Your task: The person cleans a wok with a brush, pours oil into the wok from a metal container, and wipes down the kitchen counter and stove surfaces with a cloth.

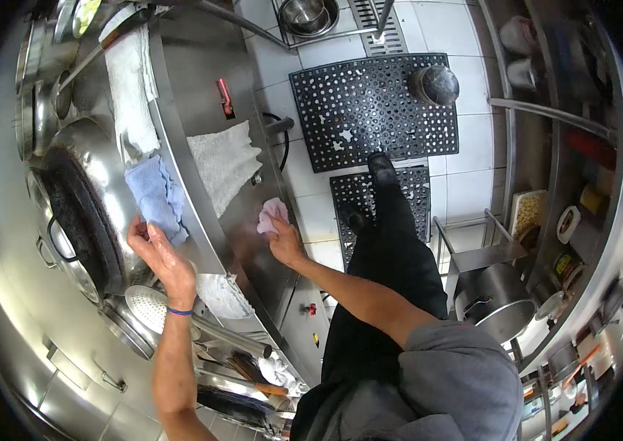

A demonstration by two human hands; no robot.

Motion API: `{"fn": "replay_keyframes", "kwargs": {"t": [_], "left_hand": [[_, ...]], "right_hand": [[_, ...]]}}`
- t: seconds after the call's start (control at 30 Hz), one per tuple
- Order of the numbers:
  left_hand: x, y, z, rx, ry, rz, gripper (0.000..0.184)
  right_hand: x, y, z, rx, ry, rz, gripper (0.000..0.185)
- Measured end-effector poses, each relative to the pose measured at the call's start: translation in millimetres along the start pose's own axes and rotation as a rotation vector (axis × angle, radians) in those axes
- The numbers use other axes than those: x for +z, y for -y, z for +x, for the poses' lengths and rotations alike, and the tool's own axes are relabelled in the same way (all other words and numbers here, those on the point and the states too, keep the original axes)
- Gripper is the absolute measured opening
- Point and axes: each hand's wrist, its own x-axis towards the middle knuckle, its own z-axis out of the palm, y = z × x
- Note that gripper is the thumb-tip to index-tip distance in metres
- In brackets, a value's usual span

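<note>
My left hand (164, 257) is held over the front edge of the steel cooking range, its fingers loosely curved and the thumb apart from them. Its thumb overlaps the lower end of a folded blue cloth (153, 195) in this view; whether they touch I cannot tell. A blue band circles that wrist. Lower and to the right, my right hand (284, 241) grips a crumpled pink cloth (273, 214) against or close to the range's steel front panel (252, 253). Beside the blue cloth sits a large shiny wok (98, 158) with a blackened pan inside its curve.
White towels (131, 88) lie along the range edge, and a ragged cloth (224, 158) hangs on the front. A perforated skimmer (148, 305) rests near my left wrist. Black rubber mats (370, 110) cover the floor, with a metal pot (436, 84) on one. Shelves and a large pot (499, 301) stand right.
</note>
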Motion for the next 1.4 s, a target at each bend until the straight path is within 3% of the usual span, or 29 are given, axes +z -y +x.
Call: {"fn": "replay_keyframes", "kwargs": {"t": [0.03, 0.1, 0.27, 0.3, 0.37, 0.43, 0.47, 0.53, 0.57, 0.63, 0.7, 0.8, 0.87, 0.93, 1.03, 1.13, 1.17, 1.27, 1.4], "left_hand": [[-1.3, -2.0, 0.2, -0.028, 0.034, -0.016, 0.050], [1.7, -4.1, 0.6, -0.063, 0.016, -0.058, 0.052], [2.7, -5.1, -2.0, -0.102, 0.022, -0.121, 0.052], [4.2, -0.7, -3.5, -0.085, 0.014, -0.105, 0.052], [5.7, -0.8, -3.3, -0.053, 0.005, -0.074, 0.051], [5.0, 0.9, -3.6, -0.027, 0.012, -0.047, 0.051], [5.6, 1.9, -3.0, -0.011, 0.014, -0.033, 0.051], [5.6, 0.5, -2.0, -0.012, 0.015, -0.029, 0.050], [5.8, -0.4, -2.6, -0.014, 0.016, -0.027, 0.050], [5.7, -2.4, -4.3, -0.022, 0.017, -0.041, 0.050], [6.4, -3.3, -1.0, -0.013, 0.008, -0.057, 0.050], [5.8, -2.4, -3.6, -0.015, 0.006, -0.070, 0.051], [5.6, -2.9, -2.4, -0.011, 0.006, -0.079, 0.051], [6.4, 2.1, -2.4, -0.006, 0.012, -0.094, 0.051], [5.7, 3.2, -4.2, 0.006, 0.017, -0.086, 0.051], [7.4, 2.9, -0.6, 0.043, 0.015, -0.081, 0.050], [7.3, 1.9, -0.5, 0.041, 0.018, -0.080, 0.050], [4.8, 2.8, -3.8, 0.054, 0.023, -0.045, 0.049], [6.6, 2.2, -2.0, 0.072, 0.012, -0.058, 0.049]], "right_hand": [[2.3, 4.4, 1.3, -0.111, -0.088, -0.037, 0.029], [10.4, -21.0, 41.5, -0.027, -0.045, 0.014, 0.048], [-8.7, -2.6, 107.7, 0.550, 0.291, -0.169, 0.052], [14.8, -33.3, 77.2, 0.040, -0.036, -0.242, 0.045], [38.8, -31.9, 40.4, 0.401, -0.243, 0.721, 0.037], [41.9, -28.4, 36.6, 0.480, -0.298, 0.926, 0.034], [38.7, -32.4, 46.0, 0.375, -0.252, 0.646, 0.034], [34.9, -43.4, 79.6, 0.438, -0.169, 0.512, 0.035], [34.0, -53.7, 110.3, 0.605, -0.130, 0.653, 0.036], [28.9, -48.0, 114.1, 0.593, -0.089, 0.468, 0.039], [21.1, -26.6, 94.8, 0.194, -0.080, -0.175, 0.043], [3.6, -4.5, 43.2, -0.114, -0.095, -0.144, 0.049], [2.7, 20.9, 52.7, 0.122, -0.132, 0.236, 0.053], [6.9, 3.2, 84.8, 0.169, -0.072, -0.041, 0.052], [-0.4, 12.1, 119.5, 0.377, 0.032, -0.124, 0.049], [13.4, 3.2, 77.6, 0.059, -0.146, -0.196, 0.045], [-7.8, 32.6, 59.1, 0.056, -0.041, -0.096, 0.043], [-13.1, 32.3, 33.1, -0.145, -0.047, -0.103, 0.041], [-5.5, 56.3, 63.8, 0.337, -0.003, -0.094, 0.043]]}}
